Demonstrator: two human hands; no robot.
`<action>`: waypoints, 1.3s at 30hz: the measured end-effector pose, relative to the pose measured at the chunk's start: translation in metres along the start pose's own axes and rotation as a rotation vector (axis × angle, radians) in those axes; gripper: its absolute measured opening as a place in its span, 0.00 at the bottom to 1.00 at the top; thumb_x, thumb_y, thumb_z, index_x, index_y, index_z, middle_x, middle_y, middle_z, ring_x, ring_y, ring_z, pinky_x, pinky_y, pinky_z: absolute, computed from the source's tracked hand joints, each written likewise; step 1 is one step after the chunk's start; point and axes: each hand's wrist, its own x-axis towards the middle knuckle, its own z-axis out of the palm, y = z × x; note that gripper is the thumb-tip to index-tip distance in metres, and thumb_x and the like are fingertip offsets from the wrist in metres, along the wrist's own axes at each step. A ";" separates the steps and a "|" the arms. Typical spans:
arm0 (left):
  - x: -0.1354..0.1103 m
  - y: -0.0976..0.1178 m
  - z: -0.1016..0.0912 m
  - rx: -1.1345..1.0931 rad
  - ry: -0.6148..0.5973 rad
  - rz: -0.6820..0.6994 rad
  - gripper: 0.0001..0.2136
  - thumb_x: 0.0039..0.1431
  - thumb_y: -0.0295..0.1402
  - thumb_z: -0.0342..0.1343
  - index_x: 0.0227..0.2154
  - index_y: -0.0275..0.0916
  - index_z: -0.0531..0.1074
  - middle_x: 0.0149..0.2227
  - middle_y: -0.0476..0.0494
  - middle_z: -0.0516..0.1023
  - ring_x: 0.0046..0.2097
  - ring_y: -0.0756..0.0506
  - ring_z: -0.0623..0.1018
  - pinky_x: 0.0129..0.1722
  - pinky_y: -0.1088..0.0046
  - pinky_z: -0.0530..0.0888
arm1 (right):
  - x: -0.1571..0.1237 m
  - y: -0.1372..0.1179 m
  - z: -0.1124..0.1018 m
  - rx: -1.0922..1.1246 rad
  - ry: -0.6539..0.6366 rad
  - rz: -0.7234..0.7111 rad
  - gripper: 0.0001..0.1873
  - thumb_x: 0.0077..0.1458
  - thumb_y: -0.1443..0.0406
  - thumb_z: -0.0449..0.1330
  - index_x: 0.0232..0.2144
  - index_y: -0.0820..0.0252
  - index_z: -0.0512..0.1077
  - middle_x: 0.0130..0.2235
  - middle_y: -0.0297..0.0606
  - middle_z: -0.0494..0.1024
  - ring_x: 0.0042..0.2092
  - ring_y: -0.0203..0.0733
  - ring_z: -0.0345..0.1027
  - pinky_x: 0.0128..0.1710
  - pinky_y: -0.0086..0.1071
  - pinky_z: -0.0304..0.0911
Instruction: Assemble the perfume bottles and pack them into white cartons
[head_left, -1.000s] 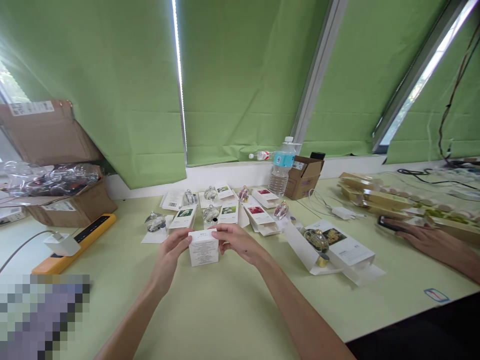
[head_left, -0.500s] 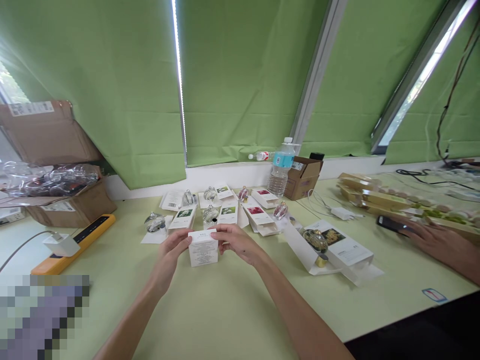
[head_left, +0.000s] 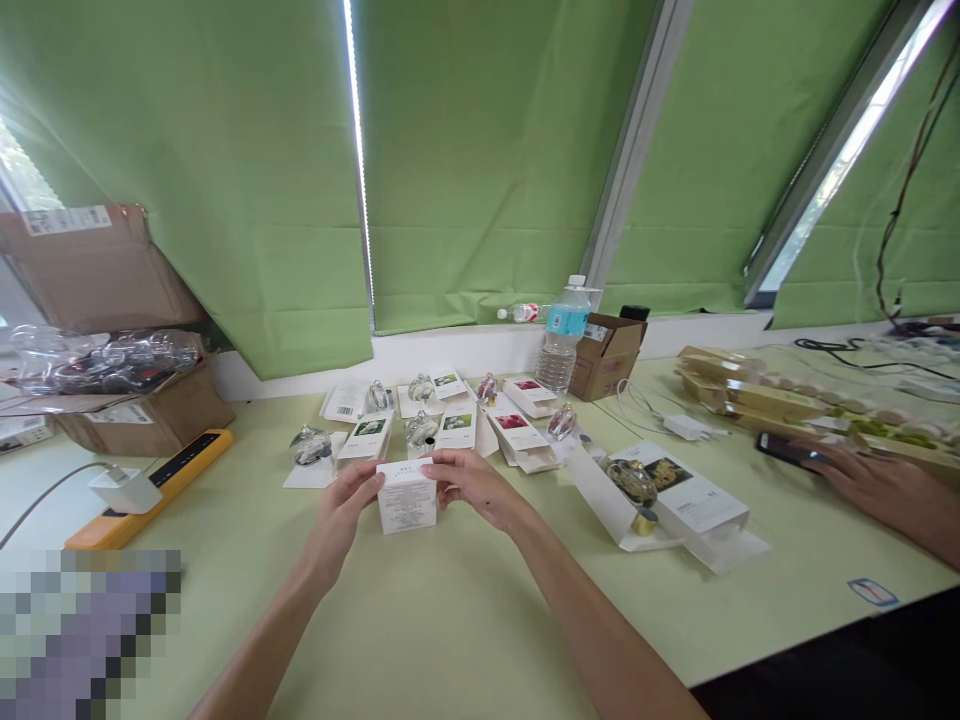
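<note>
White carton [head_left: 406, 497] pinched in the grip of left hand [head_left: 343, 512] and right hand [head_left: 474, 488], one each side. Glass perfume bottle [head_left: 421, 430] just beyond, on pale green surface [head_left: 450, 620].

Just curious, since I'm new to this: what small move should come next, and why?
Perhaps turn the white carton over to see its other faces: the left hand and right hand hold it by opposite sides, with a small-printed face showing.

Pixelated patch [head_left: 82, 635], lower-left corner: blurred past naming. Print [head_left: 406, 513] on the white carton [head_left: 406, 497]: too small to read. Co-worker's forearm [head_left: 934, 525]: cut off by right edge.
</note>
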 end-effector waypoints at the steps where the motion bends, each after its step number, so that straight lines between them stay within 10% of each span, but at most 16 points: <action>1: 0.000 -0.001 -0.001 -0.006 -0.002 0.001 0.18 0.56 0.41 0.57 0.48 0.40 0.72 0.47 0.41 0.77 0.48 0.41 0.74 0.48 0.65 0.70 | 0.000 0.000 -0.001 -0.009 -0.006 0.003 0.15 0.50 0.58 0.64 0.37 0.64 0.76 0.31 0.38 0.74 0.28 0.33 0.66 0.29 0.28 0.66; 11: -0.001 0.000 -0.002 -0.003 -0.036 0.013 0.13 0.57 0.43 0.55 0.32 0.38 0.75 0.38 0.43 0.79 0.41 0.44 0.75 0.46 0.66 0.71 | 0.003 0.002 -0.005 -0.284 0.201 -0.034 0.23 0.51 0.47 0.60 0.31 0.63 0.75 0.28 0.35 0.71 0.24 0.31 0.63 0.22 0.26 0.64; 23: -0.010 0.008 0.008 0.083 -0.227 -0.017 0.22 0.56 0.41 0.57 0.54 0.48 0.66 0.60 0.45 0.66 0.60 0.39 0.65 0.56 0.62 0.65 | 0.001 0.003 0.005 -0.214 0.057 -0.031 0.23 0.55 0.48 0.56 0.35 0.62 0.74 0.34 0.40 0.75 0.33 0.39 0.71 0.32 0.32 0.70; 39: -0.002 -0.007 0.006 0.280 -0.172 0.073 0.16 0.52 0.42 0.60 0.41 0.40 0.72 0.40 0.42 0.79 0.41 0.41 0.77 0.39 0.67 0.72 | -0.010 -0.014 0.008 -0.311 -0.114 -0.037 0.26 0.54 0.45 0.55 0.36 0.61 0.77 0.37 0.39 0.77 0.41 0.43 0.70 0.38 0.32 0.65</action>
